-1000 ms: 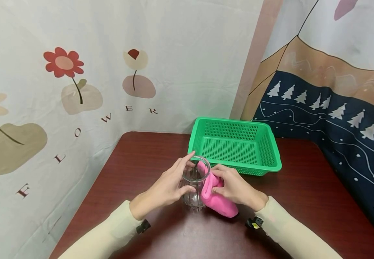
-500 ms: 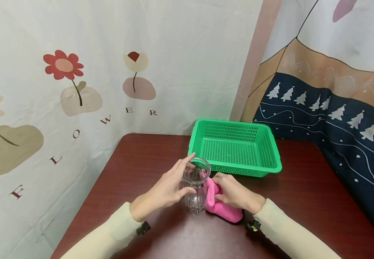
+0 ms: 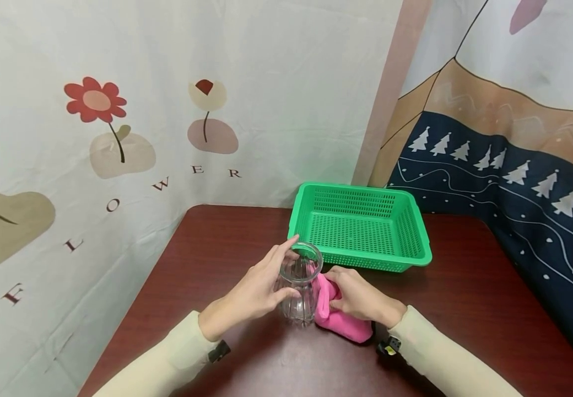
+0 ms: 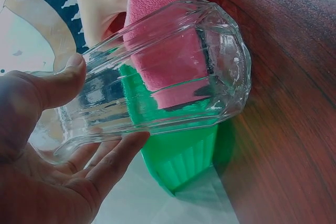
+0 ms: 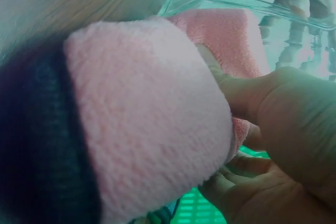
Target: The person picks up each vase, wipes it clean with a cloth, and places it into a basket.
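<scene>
A clear ribbed glass jar (image 3: pixel 298 309) stands upright on the table, its round mouth facing up. My left hand (image 3: pixel 257 284) holds it from the left, thumb on the near side and fingers round the far side near the neck. My right hand (image 3: pixel 361 292) pinches a folded pink cloth (image 3: pixel 343 325) between thumb and fingers, against the jar's right side. In the left wrist view the pink cloth (image 4: pixel 165 51) shows through the glass jar (image 4: pixel 231 66). The fluffy cloth (image 5: pixel 147 108) fills much of the right wrist view, with a dark edge at its left.
A green plastic basket (image 3: pixel 366 256) with perforated walls stands behind the jar and hands. The reddish-brown table (image 3: pixel 217 237) extends to both sides. Printed curtains (image 3: pixel 286 99) hang behind and beside it.
The right hand and cloth have moved down the jar's right side, from near its rim, and slightly to the right. The left hand keeps its hold, and the last half second shows almost no movement.
</scene>
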The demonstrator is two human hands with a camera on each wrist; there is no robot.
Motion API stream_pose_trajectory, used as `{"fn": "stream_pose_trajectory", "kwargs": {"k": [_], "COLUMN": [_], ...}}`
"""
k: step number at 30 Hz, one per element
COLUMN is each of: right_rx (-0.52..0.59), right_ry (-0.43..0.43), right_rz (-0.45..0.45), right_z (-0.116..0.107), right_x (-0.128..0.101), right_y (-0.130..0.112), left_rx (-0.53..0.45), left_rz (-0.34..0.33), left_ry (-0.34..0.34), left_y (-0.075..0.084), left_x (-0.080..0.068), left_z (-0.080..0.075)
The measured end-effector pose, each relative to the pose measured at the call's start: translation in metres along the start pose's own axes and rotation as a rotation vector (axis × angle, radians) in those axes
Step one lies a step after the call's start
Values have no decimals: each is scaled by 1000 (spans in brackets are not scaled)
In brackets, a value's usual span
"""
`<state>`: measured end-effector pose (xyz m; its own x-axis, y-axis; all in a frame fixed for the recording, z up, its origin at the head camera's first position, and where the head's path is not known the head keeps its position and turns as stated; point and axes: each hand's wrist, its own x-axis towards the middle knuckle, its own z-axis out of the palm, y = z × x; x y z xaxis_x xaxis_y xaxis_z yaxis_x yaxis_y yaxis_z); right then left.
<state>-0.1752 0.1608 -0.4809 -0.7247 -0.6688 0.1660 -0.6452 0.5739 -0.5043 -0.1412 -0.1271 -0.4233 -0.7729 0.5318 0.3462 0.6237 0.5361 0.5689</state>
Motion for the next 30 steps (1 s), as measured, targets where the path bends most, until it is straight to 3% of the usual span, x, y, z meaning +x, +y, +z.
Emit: {"fn": "stream_pose_trajectory", "kwargs": {"k": [11,30], "right_rx": [93,161], "right_ry": [24,205], "right_rz": [56,-15], "right_z": [-2,-10], "right_x": [-2,-5], "right_y": [3,-10], "left_rx": [4,11], "left_rz": [0,-11], "left_ry": [-5,-8], "left_y": [-2,0], "left_x": [0,-1], "left_z": [0,1]}}
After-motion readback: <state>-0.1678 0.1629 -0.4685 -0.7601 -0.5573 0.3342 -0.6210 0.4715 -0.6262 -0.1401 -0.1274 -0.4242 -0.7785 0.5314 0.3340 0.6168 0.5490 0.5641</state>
